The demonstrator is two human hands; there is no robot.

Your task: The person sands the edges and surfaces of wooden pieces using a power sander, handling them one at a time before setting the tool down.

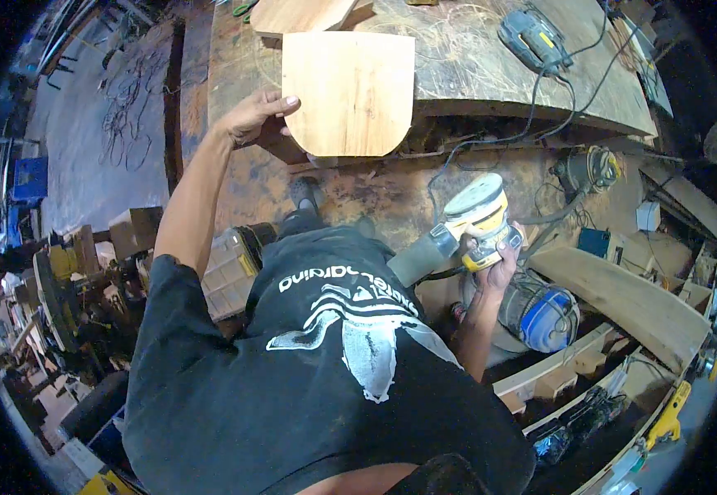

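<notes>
A worn, scratched wooden workbench (pixel 490 74) fills the upper part of the view. On it lie a rounded wooden board (pixel 348 92) overhanging its near edge, a second board (pixel 300 14) behind that, and a corded jigsaw (pixel 535 40) to the right.

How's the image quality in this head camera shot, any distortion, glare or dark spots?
Head view: strong fisheye bends the workbench edges and leaves a black vignette in the corners; light is even, without harsh glare, on the wooden panel at the left hand; the sander in the right hand is sharp; clutter at the rim is dim and smeared.
</notes>
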